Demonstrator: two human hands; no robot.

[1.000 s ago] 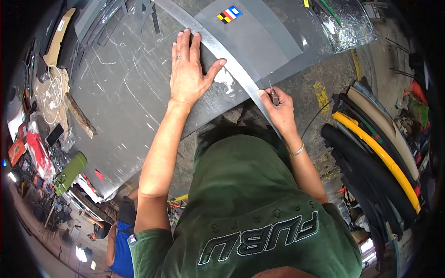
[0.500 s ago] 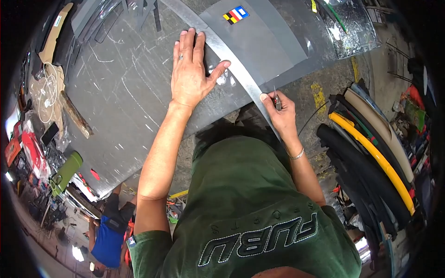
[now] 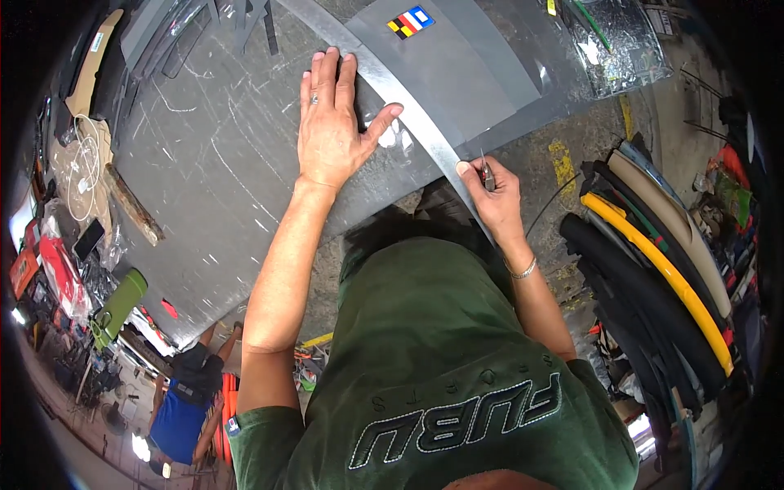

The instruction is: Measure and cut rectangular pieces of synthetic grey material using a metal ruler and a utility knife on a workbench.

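Observation:
A long metal straightedge point(image 3: 412, 106) runs diagonally across the dark scratched work table point(image 3: 220, 155). My left hand point(image 3: 331, 135) lies flat with fingers stretched out, its thumb and fingertips touching the straightedge's left side. Near the table's front edge, my right hand point(image 3: 500, 200) is closed around a small knife point(image 3: 488, 175) whose thin blade points away from me. The right thumb presses on the near end of the straightedge. Along the straightedge's right side lies a grey sheet point(image 3: 465, 77) bearing a patch of coloured flag-like blocks point(image 3: 410, 22).
Rolls of material, one a yellow roll point(image 3: 661, 278), stand at the right. Dark strips point(image 3: 261, 24) lie on the table's far left. A wooden stick point(image 3: 135, 204), a phone point(image 3: 88, 237) and a green roll point(image 3: 118, 306) are at left. Another person in blue point(image 3: 180, 420) is at lower left.
Both hands keep their places on the straightedge and knife. The table and sheet have shifted slightly left in view. The person in blue has changed posture at the lower left.

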